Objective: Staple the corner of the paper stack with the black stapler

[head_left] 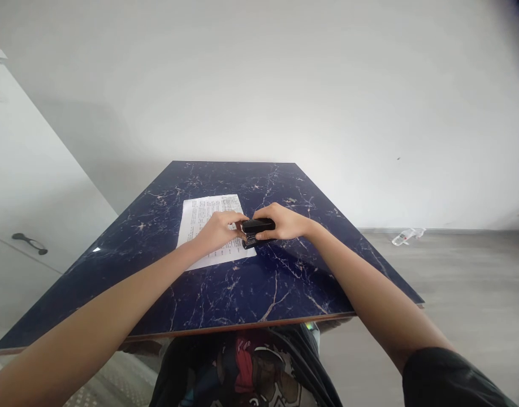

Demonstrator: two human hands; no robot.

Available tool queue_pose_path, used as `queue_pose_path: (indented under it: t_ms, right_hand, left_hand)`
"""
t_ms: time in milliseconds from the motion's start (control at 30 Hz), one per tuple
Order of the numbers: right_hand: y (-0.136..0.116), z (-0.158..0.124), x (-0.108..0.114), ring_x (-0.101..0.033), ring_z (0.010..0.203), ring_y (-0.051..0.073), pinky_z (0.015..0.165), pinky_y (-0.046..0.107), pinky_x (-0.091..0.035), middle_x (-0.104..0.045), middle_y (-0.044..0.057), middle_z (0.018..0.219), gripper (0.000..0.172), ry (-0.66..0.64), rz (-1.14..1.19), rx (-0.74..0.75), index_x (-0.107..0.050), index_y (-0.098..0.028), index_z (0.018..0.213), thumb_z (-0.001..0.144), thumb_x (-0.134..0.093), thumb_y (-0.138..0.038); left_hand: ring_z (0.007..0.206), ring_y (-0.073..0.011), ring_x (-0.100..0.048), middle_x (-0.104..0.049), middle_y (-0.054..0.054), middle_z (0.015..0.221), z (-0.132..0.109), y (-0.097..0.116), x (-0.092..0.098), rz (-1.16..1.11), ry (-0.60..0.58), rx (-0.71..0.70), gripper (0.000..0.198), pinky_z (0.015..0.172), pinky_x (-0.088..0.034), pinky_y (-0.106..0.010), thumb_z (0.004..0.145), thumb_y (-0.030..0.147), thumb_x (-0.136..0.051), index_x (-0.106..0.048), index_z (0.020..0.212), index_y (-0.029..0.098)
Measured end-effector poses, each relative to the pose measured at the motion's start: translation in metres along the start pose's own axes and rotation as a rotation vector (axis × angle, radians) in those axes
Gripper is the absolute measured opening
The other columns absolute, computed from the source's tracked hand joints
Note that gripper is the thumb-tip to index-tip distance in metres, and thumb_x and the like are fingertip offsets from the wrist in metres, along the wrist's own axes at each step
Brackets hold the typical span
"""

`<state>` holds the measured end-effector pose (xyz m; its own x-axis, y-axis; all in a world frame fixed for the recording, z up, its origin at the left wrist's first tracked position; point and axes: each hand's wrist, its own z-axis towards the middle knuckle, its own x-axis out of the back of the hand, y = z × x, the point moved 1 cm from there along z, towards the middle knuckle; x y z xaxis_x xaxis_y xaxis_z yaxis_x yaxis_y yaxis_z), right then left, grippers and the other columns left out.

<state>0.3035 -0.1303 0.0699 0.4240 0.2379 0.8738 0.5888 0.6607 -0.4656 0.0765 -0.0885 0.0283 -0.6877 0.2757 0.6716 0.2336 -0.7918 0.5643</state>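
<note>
A black stapler (pixel 258 225) is in my right hand (pixel 282 222), whose fingers and thumb wrap round its back part. The stapler's nose points left, with a gap showing between its upper arm and its base. My left hand (pixel 220 229) has its thumb and fingers bent around the nose end, touching it; any small thing between the fingertips is hidden. Under the left hand lies a printed sheet of paper (pixel 208 211), flat and slightly turned. Its right edge runs beneath the stapler's front end.
The dark blue marble-patterned table (pixel 259 294) stands against a pale wall (pixel 259 85). A white cabinet (pixel 26 169) with a dark handle (pixel 29 243) is on the left. Some clear plastic wrapping (pixel 407 236) lies on the grey floor (pixel 463 282) at right.
</note>
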Motion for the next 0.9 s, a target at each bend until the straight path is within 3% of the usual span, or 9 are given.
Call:
queue_pose_path:
  t_ms: [100, 233, 367, 400, 500, 567, 667, 767, 900]
  right_hand:
    - [0.000, -0.001, 0.001, -0.051, 0.069, 0.014, 0.063, 0.028, -0.035, -0.062, 0.002, 0.084, 0.026, 0.026, 0.000, 0.052, -0.065, -0.017, 0.095, 0.088, -0.068, -0.041]
    - [-0.001, -0.002, 0.002, -0.050, 0.069, 0.014, 0.064, 0.028, -0.035, -0.061, 0.002, 0.082, 0.025, 0.065, 0.032, 0.074, -0.063, -0.017, 0.099, 0.090, -0.066, -0.040]
    - [-0.002, -0.001, -0.001, -0.050, 0.068, 0.014, 0.064, 0.028, -0.033, -0.060, 0.001, 0.080, 0.024, 0.086, 0.050, 0.052, -0.062, -0.017, 0.098, 0.091, -0.065, -0.040]
    - [-0.001, -0.001, -0.001, -0.050, 0.067, 0.013, 0.063, 0.028, -0.033, -0.060, 0.001, 0.079, 0.024, 0.102, 0.044, 0.034, -0.061, -0.018, 0.096, 0.091, -0.065, -0.041]
    - [0.003, 0.000, -0.003, -0.048, 0.062, 0.012, 0.061, 0.028, -0.030, -0.060, 0.000, 0.075, 0.023, 0.199, 0.015, -0.072, -0.060, -0.018, 0.092, 0.090, -0.064, -0.040]
    - [0.007, 0.000, -0.002, -0.049, 0.061, 0.013, 0.060, 0.029, -0.029, -0.061, 0.001, 0.075, 0.021, 0.266, -0.002, -0.166, -0.059, -0.019, 0.091, 0.090, -0.064, -0.039]
    - [0.015, -0.001, -0.001, -0.050, 0.062, 0.014, 0.061, 0.030, -0.028, -0.062, 0.002, 0.075, 0.019, 0.296, -0.028, -0.275, -0.059, -0.019, 0.088, 0.087, -0.066, -0.037]
    - [0.025, -0.003, 0.000, -0.052, 0.065, 0.015, 0.062, 0.031, -0.029, -0.064, 0.004, 0.077, 0.019, 0.270, -0.056, -0.322, -0.061, -0.019, 0.087, 0.086, -0.066, -0.037]
    - [0.042, -0.009, 0.005, -0.053, 0.066, 0.016, 0.062, 0.031, -0.031, -0.065, 0.005, 0.079, 0.020, 0.277, -0.101, -0.389, -0.063, -0.019, 0.088, 0.084, -0.067, -0.038]
  left_hand:
    - [0.079, -0.0177, -0.071, -0.078, -0.003, 0.092, 0.001, 0.001, 0.005, 0.050, 0.027, -0.048, 0.017, 0.079, -0.059, -0.034, 0.084, 0.025, -0.075, -0.076, 0.101, 0.022]
    - [0.080, -0.0177, -0.069, -0.077, -0.003, 0.094, 0.004, -0.003, 0.020, 0.067, 0.022, -0.008, 0.023, 0.078, -0.058, -0.033, 0.082, 0.034, -0.079, -0.076, 0.103, 0.024]
    - [0.098, -0.0231, -0.070, -0.077, -0.007, 0.108, 0.003, -0.033, 0.051, 0.206, 0.131, 0.144, 0.027, 0.094, -0.054, -0.042, 0.094, 0.045, -0.063, -0.075, 0.107, 0.025]
    - [0.110, -0.0261, -0.067, -0.075, -0.008, 0.117, 0.001, -0.045, 0.059, 0.277, 0.116, 0.180, 0.029, 0.102, -0.050, -0.047, 0.097, 0.045, -0.057, -0.076, 0.109, 0.026]
    - [0.143, -0.0356, -0.044, -0.056, -0.006, 0.151, -0.006, -0.081, 0.074, 0.432, -0.126, 0.289, 0.034, 0.115, -0.035, -0.057, 0.097, 0.047, -0.053, -0.076, 0.115, 0.030]
    - [0.146, -0.0369, -0.040, -0.046, -0.006, 0.159, -0.011, -0.096, 0.076, 0.429, -0.260, 0.374, 0.044, 0.117, -0.033, -0.056, 0.094, 0.053, -0.056, -0.069, 0.130, 0.032]
    - [0.147, -0.0351, -0.040, -0.047, -0.006, 0.158, -0.014, -0.098, 0.069, 0.395, -0.352, 0.383, 0.056, 0.118, -0.033, -0.052, 0.091, 0.059, -0.057, -0.061, 0.141, 0.033]
    - [0.147, -0.0337, -0.040, -0.049, -0.004, 0.157, -0.012, -0.089, 0.061, 0.407, -0.362, 0.336, 0.053, 0.118, -0.034, -0.050, 0.094, 0.057, -0.053, -0.060, 0.141, 0.034]
    - [0.147, -0.0383, -0.038, -0.044, -0.009, 0.159, -0.009, -0.085, 0.054, 0.485, -0.247, 0.405, 0.055, 0.118, -0.032, -0.054, 0.095, 0.057, -0.051, -0.060, 0.141, 0.029]
